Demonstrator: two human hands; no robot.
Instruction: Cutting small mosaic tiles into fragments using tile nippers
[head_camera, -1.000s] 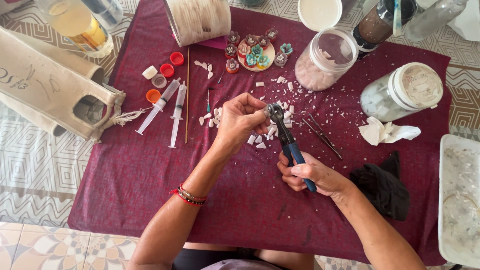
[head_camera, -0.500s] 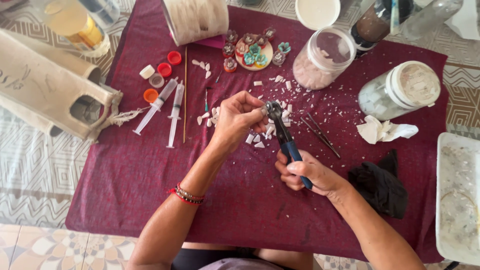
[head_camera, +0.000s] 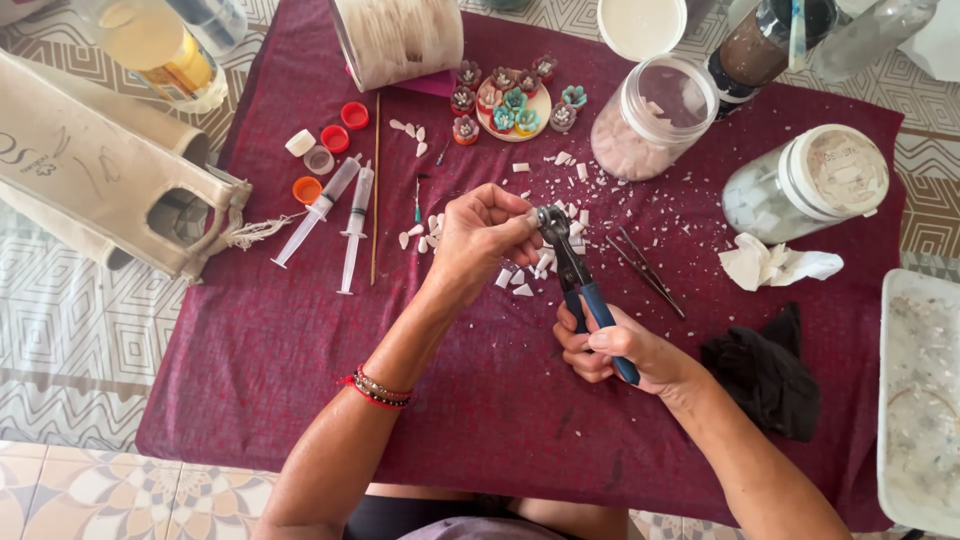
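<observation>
My right hand (head_camera: 615, 352) grips the blue handles of a pair of nippers (head_camera: 574, 270), whose dark jaws point away from me. My left hand (head_camera: 480, 236) pinches a small white shard at those jaws; the shard itself is mostly hidden by my fingertips. Both hands hover over a maroon cloth (head_camera: 250, 350). White tile chips (head_camera: 522, 280) lie scattered under and around the jaws. A red and dark beaded bracelet (head_camera: 380, 390) circles my left wrist.
Two syringes (head_camera: 340, 215) and a thin stick (head_camera: 375, 190) lie to the left, with coloured bottle caps (head_camera: 335, 140). A plate of small mosaic flowers (head_camera: 512, 105), two plastic jars (head_camera: 650, 120) (head_camera: 810, 185), tweezers (head_camera: 650, 272), crumpled tissue (head_camera: 780, 265), black cloth (head_camera: 765, 370), a white tray (head_camera: 920, 400), a canvas bag (head_camera: 90, 170).
Both hands and the nippers stay in nearly the same place. My left fingers have shifted slightly at the jaws; nothing else on the cloth has moved.
</observation>
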